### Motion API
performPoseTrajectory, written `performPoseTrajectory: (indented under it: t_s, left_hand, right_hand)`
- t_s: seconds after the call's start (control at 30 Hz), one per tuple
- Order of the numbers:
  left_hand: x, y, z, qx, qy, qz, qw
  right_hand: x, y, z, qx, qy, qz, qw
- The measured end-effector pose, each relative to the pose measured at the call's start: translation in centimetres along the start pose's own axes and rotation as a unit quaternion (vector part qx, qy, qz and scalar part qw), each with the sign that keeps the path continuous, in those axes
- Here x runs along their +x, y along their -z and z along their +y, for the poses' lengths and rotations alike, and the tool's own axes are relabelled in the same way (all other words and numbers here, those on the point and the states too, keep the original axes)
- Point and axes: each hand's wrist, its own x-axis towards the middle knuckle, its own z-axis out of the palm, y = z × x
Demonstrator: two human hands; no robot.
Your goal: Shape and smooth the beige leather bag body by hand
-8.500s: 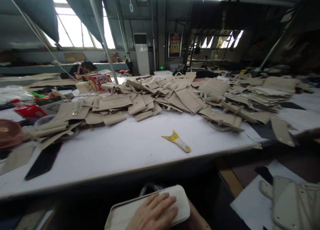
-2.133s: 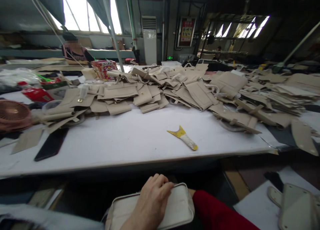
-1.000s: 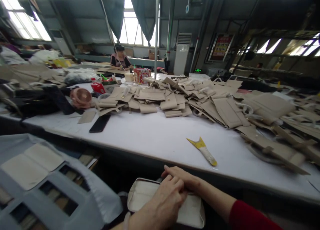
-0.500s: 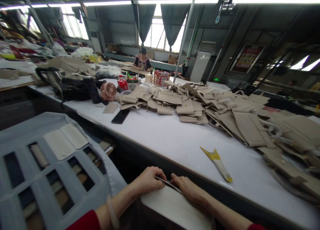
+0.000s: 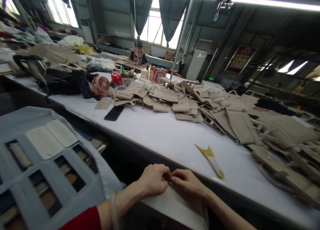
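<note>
At the bottom centre, my left hand [image 5: 155,179] and my right hand [image 5: 188,183] meet with bent fingers, thumbs and fingertips close together. They pinch the far edge of a thin beige, leather-like panel [image 5: 181,191] lying over a pale flat surface [image 5: 170,208] close to my body. My fingers cover most of the pinched edge, so its exact shape is hidden. On the white table [image 5: 150,133] beyond my right hand lies a flat tool [image 5: 211,160] with a yellow forked end and a whitish handle, touched by neither hand.
Beige bag pieces [image 5: 185,103] are heaped along the table's far side and right. A black phone [image 5: 114,112], pink fan [image 5: 101,85] and red bottle [image 5: 116,77] stand left of them. A grey cloth-covered rack [image 5: 62,176] is at left. A person [image 5: 138,56] sits beyond.
My hands have come together, the right moving left towards the left one, and their fingers now bend tightly at the panel's edge. The view has shifted slightly right and down.
</note>
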Motion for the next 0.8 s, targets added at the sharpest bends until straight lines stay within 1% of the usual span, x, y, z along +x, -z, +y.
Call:
performPoseTrajectory:
  t_s: [0.07,0.17,0.27,0.37,0.5,0.57,0.63,0.73,0.8]
  left_hand:
    - [0.4,-0.3,0.4,0.009,0.000,-0.011,1.000]
    - [0.9,-0.6,1.0,0.028,-0.006,-0.032,0.999]
    - [1.3,-0.8,1.4,0.044,-0.003,-0.056,0.997]
    - [1.7,-0.8,1.5,0.055,0.000,-0.073,0.996]
    - [1.8,-0.9,1.4,0.062,-0.002,-0.081,0.995]
    - [1.7,-1.0,1.5,0.061,-0.009,-0.082,0.995]
    - [1.5,-1.0,1.6,0.060,-0.020,-0.078,0.995]
    - [1.2,-1.0,1.6,0.060,-0.033,-0.061,0.996]
    - [1.0,-1.1,1.4,0.055,-0.036,-0.053,0.996]
  right_hand:
    - [-1.5,0.2,-0.5,-0.052,0.029,0.017,0.998]
    - [-3.0,-0.1,-0.8,-0.128,0.066,0.027,0.989]
    - [-3.1,-0.8,-0.2,-0.178,0.091,0.030,0.979]
    - [-2.6,-1.4,0.6,-0.197,0.099,0.045,0.974]
    - [-2.5,-1.4,0.8,-0.182,0.075,0.072,0.978]
    - [-2.7,-0.8,0.7,-0.159,0.062,0.065,0.983]
    - [-2.6,0.0,0.7,-0.126,0.034,0.052,0.990]
    - [-1.4,0.8,1.1,-0.076,-0.028,0.051,0.995]
    - [-0.2,0.5,1.3,-0.059,-0.058,0.054,0.995]
